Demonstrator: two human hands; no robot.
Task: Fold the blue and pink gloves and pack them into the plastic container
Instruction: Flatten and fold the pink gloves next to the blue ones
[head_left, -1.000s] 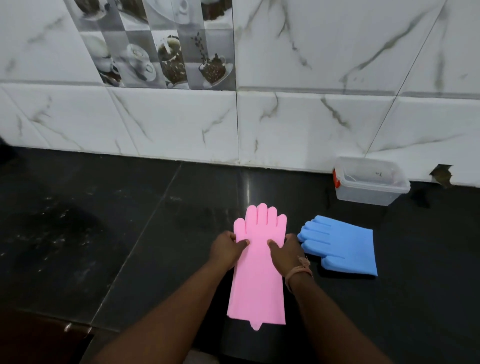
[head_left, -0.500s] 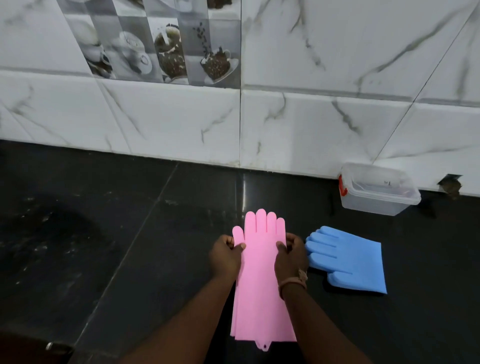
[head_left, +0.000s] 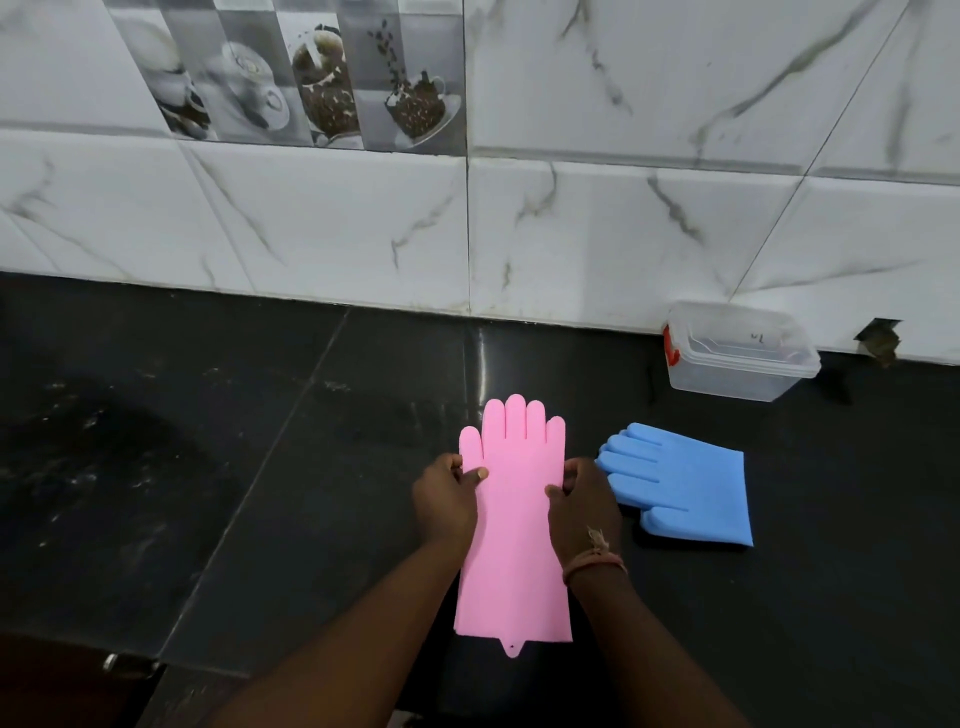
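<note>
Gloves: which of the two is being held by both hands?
The pink glove, pinched at its edges by left hand and right hand; the blue glove lies untouched.

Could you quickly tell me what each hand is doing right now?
Left hand: pinches the left edge of the flat pink rubber glove.
Right hand: grips its right edge.

left hand (head_left: 445, 499): fingers curled, pinching | right hand (head_left: 583, 501): fingers curled, pinching | forearms extended forward
</note>
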